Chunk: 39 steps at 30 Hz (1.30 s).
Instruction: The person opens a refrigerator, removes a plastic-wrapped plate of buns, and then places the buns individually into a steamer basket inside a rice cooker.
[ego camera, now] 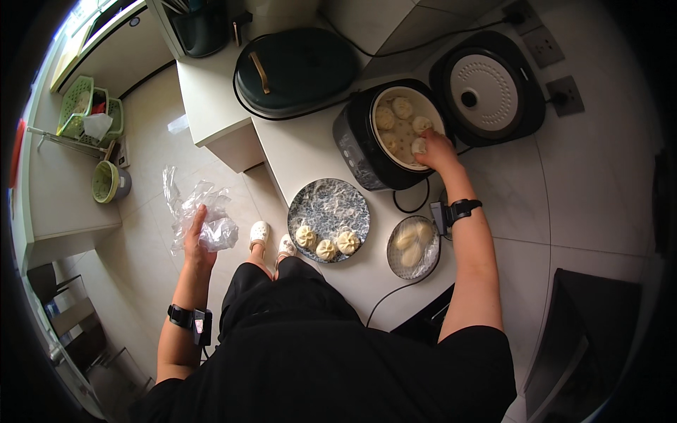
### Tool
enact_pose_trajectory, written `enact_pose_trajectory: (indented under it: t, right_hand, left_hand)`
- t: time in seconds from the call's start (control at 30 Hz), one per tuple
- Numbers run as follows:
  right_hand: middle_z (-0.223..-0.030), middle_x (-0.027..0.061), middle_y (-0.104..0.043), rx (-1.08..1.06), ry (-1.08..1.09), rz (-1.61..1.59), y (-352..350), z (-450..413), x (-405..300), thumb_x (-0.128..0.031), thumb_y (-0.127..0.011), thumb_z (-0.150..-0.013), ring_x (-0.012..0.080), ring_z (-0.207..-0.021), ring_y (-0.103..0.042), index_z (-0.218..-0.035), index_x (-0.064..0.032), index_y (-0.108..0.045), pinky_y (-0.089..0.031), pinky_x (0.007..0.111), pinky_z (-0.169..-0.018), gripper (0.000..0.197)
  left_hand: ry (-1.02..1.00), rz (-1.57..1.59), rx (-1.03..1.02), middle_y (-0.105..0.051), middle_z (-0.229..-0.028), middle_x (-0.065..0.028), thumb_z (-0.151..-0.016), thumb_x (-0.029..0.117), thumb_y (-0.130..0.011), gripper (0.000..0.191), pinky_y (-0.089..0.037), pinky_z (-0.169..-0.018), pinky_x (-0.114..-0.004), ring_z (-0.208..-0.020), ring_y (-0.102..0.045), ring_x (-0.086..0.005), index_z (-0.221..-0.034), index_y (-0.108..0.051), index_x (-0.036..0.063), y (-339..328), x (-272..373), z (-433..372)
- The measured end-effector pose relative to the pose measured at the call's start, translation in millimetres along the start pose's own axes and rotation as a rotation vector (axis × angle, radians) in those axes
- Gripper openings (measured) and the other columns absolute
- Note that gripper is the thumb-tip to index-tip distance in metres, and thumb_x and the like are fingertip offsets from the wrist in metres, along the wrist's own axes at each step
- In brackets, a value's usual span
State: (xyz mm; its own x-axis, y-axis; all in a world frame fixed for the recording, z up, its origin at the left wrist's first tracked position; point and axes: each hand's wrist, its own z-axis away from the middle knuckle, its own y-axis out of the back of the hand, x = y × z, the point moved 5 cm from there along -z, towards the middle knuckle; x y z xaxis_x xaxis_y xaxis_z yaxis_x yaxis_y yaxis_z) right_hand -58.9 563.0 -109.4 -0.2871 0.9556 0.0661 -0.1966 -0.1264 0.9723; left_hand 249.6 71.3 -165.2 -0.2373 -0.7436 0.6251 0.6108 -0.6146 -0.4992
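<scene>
My right hand (439,150) reaches into the open rice cooker (344,145), with its fingers on a pleated bun (418,146) by the near right side of the pot. The fingers partly hide this bun. Several other pleated buns (402,108) sit spaced around the light, dotted base inside the pot. My left hand (200,248) is held out over the floor and grips crumpled clear plastic film (219,232). On the counter, a blue-and-white patterned plate (329,203) bears three pleated buns (326,249) along its near edge and white powdery traces.
The cooker's raised lid (486,95) leans toward the tiled wall with its sockets (565,95). A film-covered dish (414,269) of pale oblong food stands right of the plate. Behind is a dark green lidded appliance (301,69). Cords (394,291) cross the counter. A bin (111,182) is at left.
</scene>
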Motion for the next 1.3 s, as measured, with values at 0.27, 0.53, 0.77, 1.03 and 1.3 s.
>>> enact_pose_trajectory:
  t: [0.27,0.53,0.77,1.03,1.3]
  right_hand:
    - [-0.102,0.0165,-0.067,0.027,-0.033,-0.049,4,-10,-2,-0.044,-0.069,-0.08,0.0303,-0.092,-0.066,-0.116,0.0004,-0.055,-0.05,0.043,-0.086,0.059]
    - [-0.111,0.0154,-0.06,0.197,-0.133,0.043,34,-17,-23,-0.028,-0.073,-0.079,0.0311,-0.092,-0.064,-0.117,-0.0017,-0.051,-0.053,0.042,-0.079,0.051]
    - [-0.126,0.0153,-0.049,0.256,0.15,-0.248,27,-46,-38,-0.01,-0.07,-0.077,0.0298,-0.121,-0.047,-0.135,-0.0172,-0.047,-0.047,0.041,-0.095,0.062]
    - [-0.13,0.0145,-0.049,0.158,0.058,-0.266,5,-74,-30,-0.01,-0.071,-0.078,0.0321,-0.119,-0.05,-0.135,-0.0269,-0.047,-0.047,0.042,-0.095,0.064]
    - [-0.126,0.0165,-0.053,0.209,0.146,-0.392,9,-76,-29,-0.009,-0.072,-0.076,0.0351,-0.114,-0.055,-0.131,-0.0231,-0.047,-0.049,0.043,-0.091,0.062]
  left_hand:
    - [0.017,0.009,-0.003,-0.065,-0.095,-0.0106,-0.091,0.028,-0.064,0.036,-0.056,-0.072,-0.037,-0.084,-0.065,-0.0224,-0.115,-0.056,0.0022,-9,-1,-8]
    - [0.017,-0.019,0.011,-0.065,-0.096,-0.011,-0.091,0.028,-0.063,0.036,-0.056,-0.071,-0.038,-0.083,-0.065,-0.0227,-0.115,-0.056,0.002,-9,2,-9]
    - [-0.002,-0.05,0.009,-0.065,-0.093,-0.0111,-0.091,0.027,-0.063,0.034,-0.056,-0.07,-0.038,-0.081,-0.066,-0.0228,-0.113,-0.056,0.0019,-23,5,-10]
    - [0.008,-0.077,-0.004,-0.065,-0.093,-0.0112,-0.091,0.027,-0.064,0.033,-0.056,-0.068,-0.038,-0.08,-0.066,-0.0227,-0.111,-0.057,0.0022,-41,3,-20]
    - [0.003,-0.079,-0.029,-0.065,-0.093,-0.0115,-0.091,0.027,-0.063,0.032,-0.056,-0.068,-0.038,-0.08,-0.066,-0.0233,-0.111,-0.056,0.0024,-52,4,-27]
